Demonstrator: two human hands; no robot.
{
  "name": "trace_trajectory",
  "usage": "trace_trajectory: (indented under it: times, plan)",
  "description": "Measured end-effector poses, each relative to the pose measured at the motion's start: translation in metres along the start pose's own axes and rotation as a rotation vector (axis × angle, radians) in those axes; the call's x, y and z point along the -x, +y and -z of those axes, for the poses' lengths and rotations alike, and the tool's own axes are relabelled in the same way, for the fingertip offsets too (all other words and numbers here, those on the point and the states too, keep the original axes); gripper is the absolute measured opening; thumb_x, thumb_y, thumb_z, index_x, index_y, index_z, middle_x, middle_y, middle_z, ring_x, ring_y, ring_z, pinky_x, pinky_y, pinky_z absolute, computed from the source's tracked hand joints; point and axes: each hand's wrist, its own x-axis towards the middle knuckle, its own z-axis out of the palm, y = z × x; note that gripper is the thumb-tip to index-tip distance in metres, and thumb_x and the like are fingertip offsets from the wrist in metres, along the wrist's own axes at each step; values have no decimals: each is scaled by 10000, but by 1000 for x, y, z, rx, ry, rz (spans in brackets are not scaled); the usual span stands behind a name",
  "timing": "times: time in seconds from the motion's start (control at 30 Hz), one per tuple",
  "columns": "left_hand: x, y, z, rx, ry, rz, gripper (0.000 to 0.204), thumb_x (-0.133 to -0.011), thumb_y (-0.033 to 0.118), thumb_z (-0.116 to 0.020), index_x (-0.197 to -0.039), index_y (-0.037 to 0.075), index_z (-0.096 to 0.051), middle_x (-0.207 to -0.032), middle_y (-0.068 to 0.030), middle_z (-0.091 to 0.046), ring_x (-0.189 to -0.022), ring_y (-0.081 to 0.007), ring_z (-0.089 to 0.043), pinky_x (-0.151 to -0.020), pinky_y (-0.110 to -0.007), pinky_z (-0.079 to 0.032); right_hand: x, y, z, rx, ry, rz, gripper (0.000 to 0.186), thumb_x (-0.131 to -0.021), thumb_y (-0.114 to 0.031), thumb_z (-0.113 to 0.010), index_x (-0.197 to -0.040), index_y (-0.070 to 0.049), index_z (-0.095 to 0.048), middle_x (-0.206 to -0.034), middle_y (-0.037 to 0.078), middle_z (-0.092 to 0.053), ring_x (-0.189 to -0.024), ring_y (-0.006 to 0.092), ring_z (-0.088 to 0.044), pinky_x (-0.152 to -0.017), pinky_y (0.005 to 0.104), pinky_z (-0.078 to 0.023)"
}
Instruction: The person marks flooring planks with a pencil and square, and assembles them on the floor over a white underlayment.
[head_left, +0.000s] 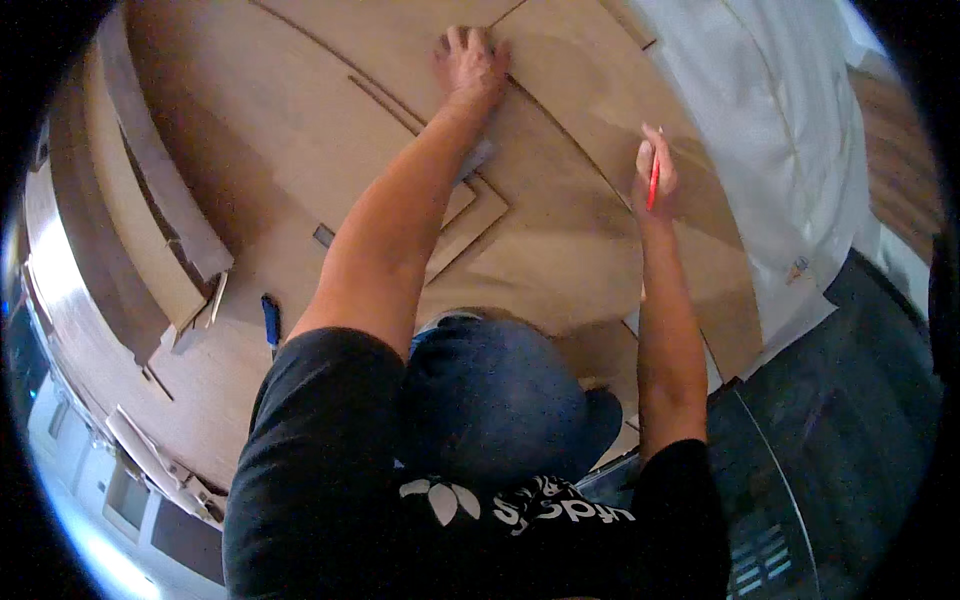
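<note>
My left hand (472, 68) presses on a large brown cardboard sheet (570, 250) at the far middle, its fingers apart and bent against the surface, holding nothing. To its right, my right hand (656, 185) is closed round a red pencil (655, 178), raised near the seam between two sheets. A flat grey piece (323, 235) shows beside my left forearm, which hides part of whatever lies beneath. Narrow cut cardboard pieces (485, 225) lie close to that forearm. My knee in blue jeans (495, 385) rests at the near edge of the sheet.
A blue utility knife (271, 320) lies left of my left upper arm. Curved cardboard strips (150, 200) are stacked along the left. White sheeting (770, 150) runs down the right side, with a dark surface (830, 430) at the lower right.
</note>
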Motion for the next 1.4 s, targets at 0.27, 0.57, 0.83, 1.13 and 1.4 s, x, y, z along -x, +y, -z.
trace_trajectory:
  times: [0.27, 0.57, 0.83, 1.13, 1.4]
  plan:
    - [-1, -98, 76, 299, -609, -98, 564, -922, 401, -662, -1399, 112, -575, -1501, -141, -472, -1445, -349, -338, -1187, -571, -223, 199, -25, 26, 534, -191, -80, 535, -990, -270, -634, -1395, 29, -453, -1473, 300, -466, -1383, 469, -419, -1170, 535, -314]
    - [223, -248, 250, -252, -585, -631, 416, -833, 275, -779, -1199, 143, -633, -1302, -107, -576, -1302, -339, -482, -1068, -536, -390, 170, -19, 17, 438, -73, -138, 523, -964, -306, -659, -1395, -62, -490, -1509, 244, -464, -1407, 454, -397, -1158, 569, -315]
    - [205, -187, 269, 128, -785, -682, 349, -863, 182, -753, -1167, 79, -617, -1077, -132, -674, -986, -342, -670, -891, -450, -533, 169, 17, -1, 514, 32, -91, 514, -938, -287, -686, -1365, -75, -494, -1542, 255, -413, -1439, 441, -357, -1158, 587, -300]
    - [81, -69, 136, 127, -391, -921, 364, -812, 196, -796, -1161, 148, -705, -1126, -48, -632, -1083, -290, -584, -929, -397, -497, 177, 15, -11, 538, 36, -103, 503, -928, -288, -690, -1356, -114, -489, -1588, 207, -363, -1464, 400, -334, -1182, 589, -266]
    - [41, -57, 82, 119, -447, -930, 377, -799, 196, -795, -1170, 195, -728, -1143, -33, -615, -1134, -283, -544, -1012, -437, -466, 174, 13, -14, 513, 68, -97, 464, -919, -230, -691, -1326, -131, -489, -1588, 172, -385, -1457, 393, -345, -1166, 570, -270]
